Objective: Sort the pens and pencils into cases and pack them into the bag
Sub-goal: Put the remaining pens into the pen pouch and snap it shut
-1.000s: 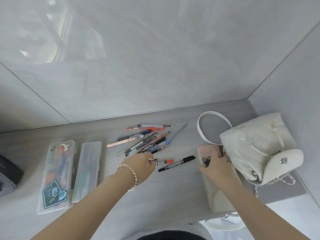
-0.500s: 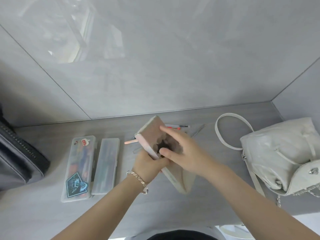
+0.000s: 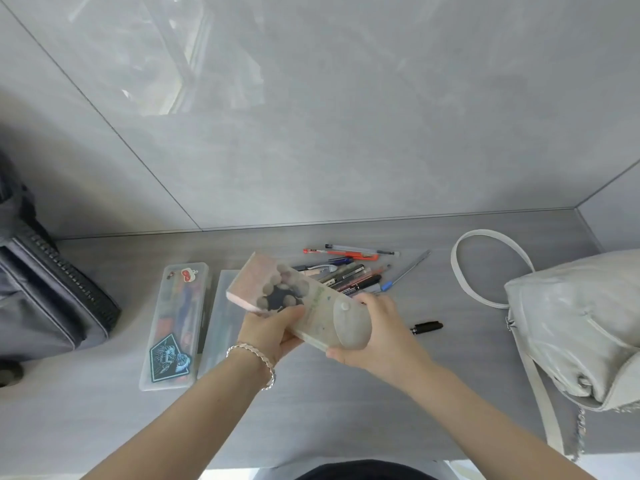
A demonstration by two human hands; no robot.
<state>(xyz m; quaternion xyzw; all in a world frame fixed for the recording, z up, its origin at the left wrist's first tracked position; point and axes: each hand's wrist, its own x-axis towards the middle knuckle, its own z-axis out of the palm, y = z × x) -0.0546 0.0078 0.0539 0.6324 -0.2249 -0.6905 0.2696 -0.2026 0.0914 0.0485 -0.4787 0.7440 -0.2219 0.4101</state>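
Barely begun. Clutching soft case point(image 3: 304, 306) between curled left hand point(image 3: 266, 332) and curled right hand point(image 3: 379, 339). Yet to sort pen pile point(image 3: 349, 273) behind case, then load white bag point(image 3: 581, 323) right of it.

You have a grey desk point(image 3: 346, 410) in front of you, set into a corner of grey wall. On your left a dark grey bag point(image 3: 45, 299) sits at the desk's edge. Next to it lie two clear cases side by side: a stickered case point(image 3: 176, 323) with coloured pens inside, and a plain case point(image 3: 221, 334), partly hidden. Toward the back wall lies a loose pile of pens point(image 3: 349, 275), with a red pen point(image 3: 341, 252) behind it. A black marker point(image 3: 427, 327) lies apart, nearer you. On your right rests a white bag point(image 3: 571, 323), its strap point(image 3: 485, 237) looped on the desk.
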